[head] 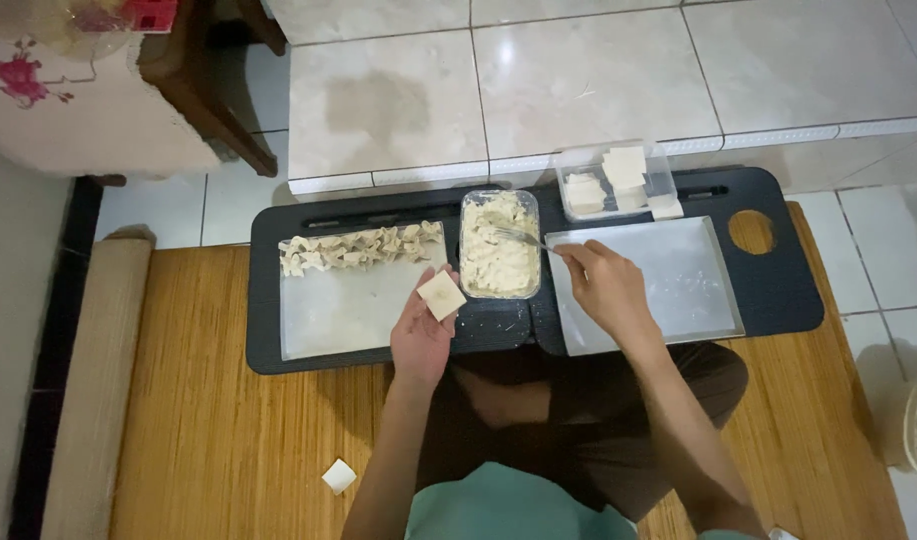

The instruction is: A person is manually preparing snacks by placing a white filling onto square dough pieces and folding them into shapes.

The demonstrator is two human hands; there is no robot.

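Note:
My left hand [420, 335] holds a square dumpling wrapper [441, 295] flat on its fingers, just left of a clear tub of pale filling [497, 250]. In my right hand [600, 287] is a metal fork [518, 236] whose tines rest in the filling. Both hands hover over a black lap table [778, 285]. A row of several folded dumplings [363, 246] lies along the far edge of the left metal tray [348, 315].
An empty metal tray [683, 275] sits under my right forearm. A clear box of stacked square wrappers [618, 180] stands behind it. One loose wrapper [339, 476] lies on the bamboo mat [228, 420]. A wooden furniture leg [213, 110] is at the upper left, on a tiled floor.

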